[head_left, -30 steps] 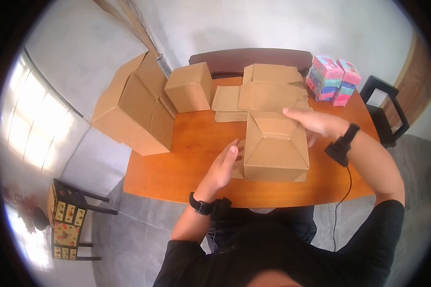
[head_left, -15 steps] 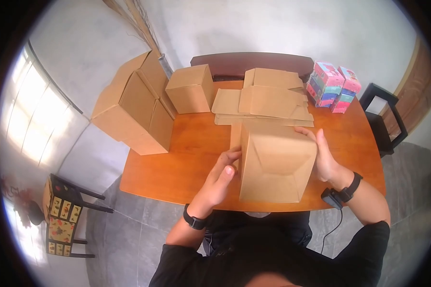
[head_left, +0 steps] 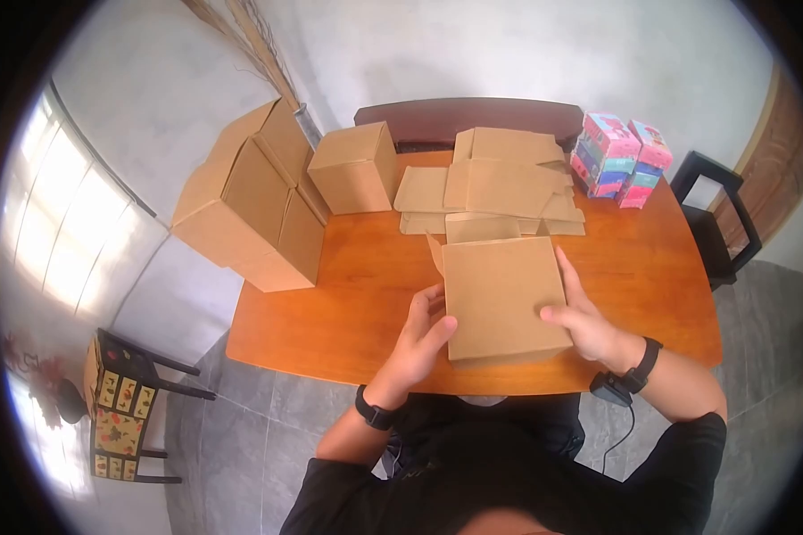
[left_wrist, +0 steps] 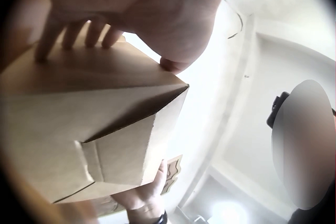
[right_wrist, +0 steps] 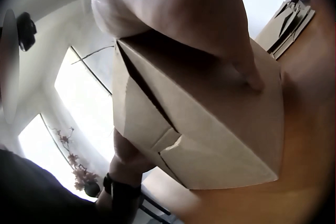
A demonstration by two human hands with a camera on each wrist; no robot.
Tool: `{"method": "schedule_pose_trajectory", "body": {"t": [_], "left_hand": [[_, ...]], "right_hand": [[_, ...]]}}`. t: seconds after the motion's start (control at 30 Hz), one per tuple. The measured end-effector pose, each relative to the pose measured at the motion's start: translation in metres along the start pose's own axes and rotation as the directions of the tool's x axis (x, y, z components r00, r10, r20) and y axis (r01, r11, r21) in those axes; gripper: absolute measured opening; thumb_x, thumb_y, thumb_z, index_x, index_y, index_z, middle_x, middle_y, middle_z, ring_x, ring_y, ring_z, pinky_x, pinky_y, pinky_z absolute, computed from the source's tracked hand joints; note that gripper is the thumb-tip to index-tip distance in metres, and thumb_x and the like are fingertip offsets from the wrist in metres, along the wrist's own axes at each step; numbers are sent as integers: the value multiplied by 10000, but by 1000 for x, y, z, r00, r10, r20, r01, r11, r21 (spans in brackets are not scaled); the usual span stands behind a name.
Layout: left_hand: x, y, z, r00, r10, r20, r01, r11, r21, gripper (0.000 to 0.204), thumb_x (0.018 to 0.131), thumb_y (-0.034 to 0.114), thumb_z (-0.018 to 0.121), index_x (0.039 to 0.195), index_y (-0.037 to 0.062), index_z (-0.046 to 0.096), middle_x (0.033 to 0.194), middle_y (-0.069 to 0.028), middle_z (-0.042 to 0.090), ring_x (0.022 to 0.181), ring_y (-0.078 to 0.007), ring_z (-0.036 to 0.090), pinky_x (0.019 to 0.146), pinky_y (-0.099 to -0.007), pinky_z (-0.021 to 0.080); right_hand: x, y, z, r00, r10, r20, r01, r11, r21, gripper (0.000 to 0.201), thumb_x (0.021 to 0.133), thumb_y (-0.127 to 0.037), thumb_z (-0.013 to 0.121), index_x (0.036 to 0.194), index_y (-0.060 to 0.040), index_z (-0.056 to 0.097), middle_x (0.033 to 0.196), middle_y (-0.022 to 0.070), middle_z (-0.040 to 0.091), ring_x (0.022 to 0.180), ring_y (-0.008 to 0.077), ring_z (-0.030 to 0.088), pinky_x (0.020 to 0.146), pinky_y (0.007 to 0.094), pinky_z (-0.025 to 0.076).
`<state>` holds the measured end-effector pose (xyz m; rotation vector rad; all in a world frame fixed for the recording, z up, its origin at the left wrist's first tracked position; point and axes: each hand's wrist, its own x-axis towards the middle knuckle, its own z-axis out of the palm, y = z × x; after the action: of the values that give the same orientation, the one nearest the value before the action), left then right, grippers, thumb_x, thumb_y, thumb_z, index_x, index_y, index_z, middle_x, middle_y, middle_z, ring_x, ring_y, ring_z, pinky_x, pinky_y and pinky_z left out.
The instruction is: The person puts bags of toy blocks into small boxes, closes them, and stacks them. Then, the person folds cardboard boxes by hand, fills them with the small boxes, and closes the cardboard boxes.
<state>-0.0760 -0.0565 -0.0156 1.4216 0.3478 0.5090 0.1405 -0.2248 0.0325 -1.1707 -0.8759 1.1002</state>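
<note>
A cardboard box [head_left: 504,299] is held tilted between both hands near the table's front edge, a plain face turned up. From its far side stick out a flap [head_left: 482,229] and a narrow flap [head_left: 434,254] at the left corner. The left hand [head_left: 417,343] grips the left side, thumb at the upper edge; in the left wrist view its fingertips press the side wall. The right hand [head_left: 589,328] holds the right side, thumb on the upper face. Interlocked flaps [right_wrist: 157,129] close the end facing the person.
Flattened cardboard [head_left: 500,183] lies stacked at the table's back. A closed box [head_left: 355,169] and large stacked boxes [head_left: 250,201] stand at left. Pink and blue packs [head_left: 611,156] are piled at back right. A black chair [head_left: 718,218] stands beyond the table [head_left: 660,294].
The box has come nearer the person and been turned, so its folded-flap end no longer faces up. Both hands have closed in on its sides, the right thumb now on the upper face.
</note>
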Motion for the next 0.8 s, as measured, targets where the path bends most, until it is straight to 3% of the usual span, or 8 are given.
{"method": "schedule_pose_trajectory", "body": {"t": [0.13, 0.2, 0.23, 0.3, 0.43, 0.53, 0.6, 0.8], "left_hand": [[-16, 28, 5, 994, 103, 29, -105, 989, 101, 701, 897, 168, 644, 1466, -2, 273, 1464, -206, 327, 1406, -316, 339, 1135, -425, 356], [-16, 36, 5, 921, 365, 138, -390, 855, 342, 766, 825, 121, 669, 1474, 44, 271, 1475, -146, 293, 1423, -283, 304, 1110, -450, 365], [-13, 37, 4, 920, 365, 139, -391, 855, 342, 766, 825, 121, 669, 1474, 44, 271, 1475, -146, 293, 1423, -283, 304, 1110, -450, 365], [-4, 38, 3, 874, 453, 174, -481, 761, 435, 804, 740, -44, 662, 1455, 24, 302, 1461, -167, 307, 1416, -322, 317, 1147, -456, 360], [15, 15, -2, 946, 294, 136, -321, 794, 516, 827, 773, 2, 698, 1485, 25, 279, 1486, -177, 279, 1410, -321, 323, 1140, -445, 364], [18, 0, 3, 950, 281, 136, -312, 883, 352, 856, 841, 93, 709, 1530, 31, 203, 1500, -185, 291, 1395, -310, 342, 1123, -431, 373], [14, 7, 10, 955, 297, 12, -295, 952, -82, 853, 920, 182, 663, 1560, 33, 119, 1522, -175, 305, 1394, -291, 345, 1121, -417, 351], [20, 13, 2, 934, 313, -170, -289, 945, 154, 768, 923, 83, 549, 1563, 32, 127, 1547, -188, 292, 1416, -286, 326, 1143, -403, 299]], "right_hand": [[-14, 8, 8, 980, -190, -51, 191, 981, 21, 991, 896, -243, 664, 1569, -44, -37, 1579, 154, 215, 1464, 244, 229, 1190, 385, 200], [-12, 6, 8, 920, -362, -150, 368, 930, 10, 951, 884, -418, 665, 1551, -19, 118, 1543, 141, 282, 1420, 232, 306, 1174, 382, 234], [-7, 4, 6, 920, -363, -151, 369, 930, 10, 951, 884, -418, 665, 1551, -19, 118, 1543, 141, 282, 1420, 232, 306, 1174, 382, 234], [2, 0, 3, 816, -516, -259, 551, 830, 81, 952, 887, -455, 658, 1553, -24, 131, 1550, 133, 278, 1429, 235, 290, 1173, 388, 237], [12, 3, 1, 797, -524, -300, 446, 846, -292, 787, 951, -248, 629, 1548, -37, 161, 1562, 136, 261, 1442, 249, 271, 1179, 391, 227], [7, 17, -6, 815, -492, -305, 404, 861, -309, 716, 975, -127, 576, 1551, -51, 157, 1561, 138, 256, 1440, 254, 270, 1169, 388, 253], [1, 22, -9, 809, -479, -342, 398, 873, -282, 698, 981, -87, 546, 1556, -61, 153, 1547, 141, 278, 1426, 246, 296, 1149, 378, 291], [-6, 28, -35, 835, -446, -322, 319, 870, -376, 552, 963, -112, 586, 1474, -27, 396, 1536, 157, 329, 1388, 255, 379, 1130, 372, 325]]}}
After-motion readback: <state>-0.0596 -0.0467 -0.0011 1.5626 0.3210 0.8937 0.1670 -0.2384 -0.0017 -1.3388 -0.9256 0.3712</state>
